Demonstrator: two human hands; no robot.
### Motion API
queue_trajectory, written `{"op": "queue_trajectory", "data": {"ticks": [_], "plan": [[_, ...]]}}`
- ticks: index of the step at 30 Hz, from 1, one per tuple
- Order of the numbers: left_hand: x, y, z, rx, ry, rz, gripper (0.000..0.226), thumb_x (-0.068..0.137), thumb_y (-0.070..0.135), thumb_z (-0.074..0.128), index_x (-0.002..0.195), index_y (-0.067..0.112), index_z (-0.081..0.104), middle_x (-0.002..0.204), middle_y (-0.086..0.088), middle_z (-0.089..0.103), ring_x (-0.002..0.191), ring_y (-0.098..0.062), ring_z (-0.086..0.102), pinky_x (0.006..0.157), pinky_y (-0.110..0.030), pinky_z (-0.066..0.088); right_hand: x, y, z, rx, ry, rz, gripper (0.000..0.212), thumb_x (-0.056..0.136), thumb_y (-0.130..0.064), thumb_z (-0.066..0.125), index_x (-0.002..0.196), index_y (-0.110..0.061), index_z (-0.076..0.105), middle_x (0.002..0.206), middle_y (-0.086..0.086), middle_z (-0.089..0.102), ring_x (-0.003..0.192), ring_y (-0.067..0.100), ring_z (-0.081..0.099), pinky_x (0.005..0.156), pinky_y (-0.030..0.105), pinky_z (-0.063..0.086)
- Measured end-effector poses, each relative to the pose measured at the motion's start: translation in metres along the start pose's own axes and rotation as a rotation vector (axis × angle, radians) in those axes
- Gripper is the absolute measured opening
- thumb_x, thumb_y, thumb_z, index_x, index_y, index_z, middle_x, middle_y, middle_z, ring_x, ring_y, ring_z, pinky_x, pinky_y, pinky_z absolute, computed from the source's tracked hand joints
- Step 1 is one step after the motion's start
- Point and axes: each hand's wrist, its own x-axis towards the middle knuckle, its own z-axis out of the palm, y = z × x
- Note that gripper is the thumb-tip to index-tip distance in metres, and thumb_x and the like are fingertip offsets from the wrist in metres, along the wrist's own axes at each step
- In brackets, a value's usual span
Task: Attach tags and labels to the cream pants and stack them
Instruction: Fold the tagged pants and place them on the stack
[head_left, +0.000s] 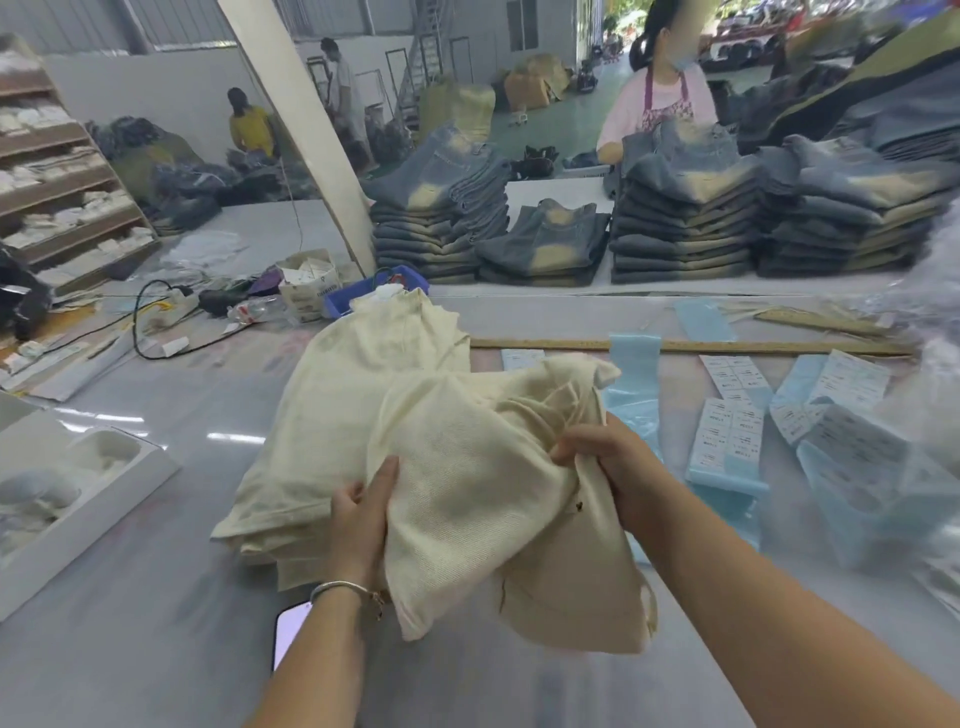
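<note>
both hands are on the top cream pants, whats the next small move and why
Probably spread the bunched cream pants flat over the stack beneath. The left hand holds one edge and the right hand pinches gathered fabric, so the cloth is crumpled, and the label sheets lie untouched to the right.

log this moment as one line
step: handling | left hand: grips cream pants | right hand: grips same pants | stack: beneath | labels: untouched

Cream pants (467, 467), pale blue label strips (634, 374), a blue bin (343, 301), blue-and-tan faded jeans (685, 218).
</note>
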Motion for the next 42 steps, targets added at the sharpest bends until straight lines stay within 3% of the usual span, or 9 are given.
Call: {"op": "queue_trajectory", "data": {"ticks": [5, 9, 11, 19, 22, 27, 30, 34, 42], "plan": [[-0.037, 0.002, 0.037, -0.527, -0.545, -0.293, 0.044, 0.092, 0.043, 0.048, 0.112, 0.009, 0.067, 0.102, -0.016, 0.069, 0.09, -0.029, 0.066, 0.083, -0.037, 0.051, -0.062, -0.036, -0.036, -0.012, -0.087, 0.016, 0.028, 0.055, 0.005, 0.05, 0.065, -0.012, 0.07, 0.057, 0.005, 0.059, 0.053, 0.012, 0.059, 0.05, 0.019, 0.047], [-0.081, -0.029, 0.075, -0.539, -0.535, -0.319, 0.028, 0.081, 0.024, 0.055, 0.07, 0.005, 0.072, 0.061, -0.012, 0.068, 0.054, -0.023, 0.068, 0.047, -0.025, 0.055, -0.124, -0.054, -0.08, -0.063, -0.139, 0.018, 0.038, 0.053, 0.01, 0.049, 0.082, -0.006, 0.069, 0.073, 0.01, 0.065, 0.07, 0.018, 0.066, 0.06, 0.024, 0.054], [-0.104, -0.052, 0.092, -0.55, -0.525, -0.289, 0.012, 0.06, 0.017, 0.071, 0.053, 0.008, 0.068, 0.052, -0.008, 0.064, 0.049, -0.021, 0.066, 0.049, -0.021, 0.054, -0.154, -0.059, -0.11, -0.099, -0.097, 0.049, 0.047, 0.049, 0.008, 0.055, 0.094, 0.0, 0.063, 0.083, 0.015, 0.062, 0.079, 0.027, 0.062, 0.065, 0.03, 0.054], [-0.168, -0.09, 0.129, -0.749, -0.544, -0.142, 0.056, 0.087, -0.001, 0.028, 0.058, 0.008, 0.075, 0.064, -0.002, 0.072, 0.061, -0.013, 0.071, 0.058, -0.023, 0.058, -0.238, -0.075, -0.216, -0.591, 0.181, 0.388, 0.023, 0.045, -0.007, 0.061, 0.067, -0.012, 0.064, 0.072, 0.01, 0.059, 0.065, 0.02, 0.057, 0.059, 0.028, 0.045], [-0.176, -0.111, 0.133, -0.61, -0.382, -0.005, 0.056, 0.079, -0.017, 0.029, 0.065, 0.01, 0.076, 0.066, 0.001, 0.071, 0.063, -0.011, 0.066, 0.056, -0.016, 0.053, -0.241, -0.052, -0.25, -1.124, 0.447, 0.554, 0.033, 0.056, -0.02, 0.071, 0.086, -0.01, 0.061, 0.089, 0.004, 0.061, 0.075, 0.017, 0.055, 0.06, 0.025, 0.04], [-0.197, -0.165, 0.132, -0.413, -0.148, -0.157, 0.035, 0.081, -0.02, 0.043, 0.075, 0.011, 0.058, 0.049, 0.008, 0.061, 0.05, -0.007, 0.056, 0.039, -0.011, 0.04, -0.253, -0.029, -0.291, -1.694, 0.662, 0.394, 0.049, 0.082, -0.049, 0.061, 0.113, -0.015, 0.046, 0.114, 0.005, 0.06, 0.104, 0.026, 0.057, 0.075, 0.033, 0.044], [-0.218, -0.181, 0.143, -0.553, -0.297, -0.263, 0.031, 0.074, 0.003, 0.068, 0.104, 0.011, 0.069, 0.092, -0.001, 0.075, 0.085, -0.018, 0.07, 0.073, -0.027, 0.059, -0.268, -0.035, -0.314, -1.577, 0.594, 0.503, 0.089, 0.07, -0.074, 0.06, 0.133, -0.014, 0.04, 0.127, 0.005, 0.056, 0.115, 0.025, 0.055, 0.081, 0.035, 0.045], [-0.235, -0.184, 0.159, -0.5, -0.301, -0.328, 0.044, 0.073, 0.016, 0.075, 0.116, 0.01, 0.068, 0.113, -0.008, 0.07, 0.105, -0.027, 0.066, 0.098, -0.045, 0.049, -0.299, -0.006, -0.32, -1.602, 0.451, 0.717, 0.117, 0.048, -0.085, 0.061, 0.14, -0.021, 0.026, 0.132, 0.008, 0.046, 0.12, 0.029, 0.045, 0.089, 0.039, 0.043], [-0.23, -0.183, 0.123, -0.492, -0.527, -0.499, 0.048, 0.071, 0.021, 0.067, 0.115, 0.002, 0.069, 0.109, -0.015, 0.072, 0.099, -0.031, 0.07, 0.082, -0.04, 0.058, -0.301, 0.027, -0.314, -1.736, 0.21, 0.442, 0.114, 0.056, -0.067, 0.067, 0.147, -0.05, 0.001, 0.158, -0.005, 0.006, 0.145, 0.023, 0.005, 0.115, 0.051, 0.017]]}}
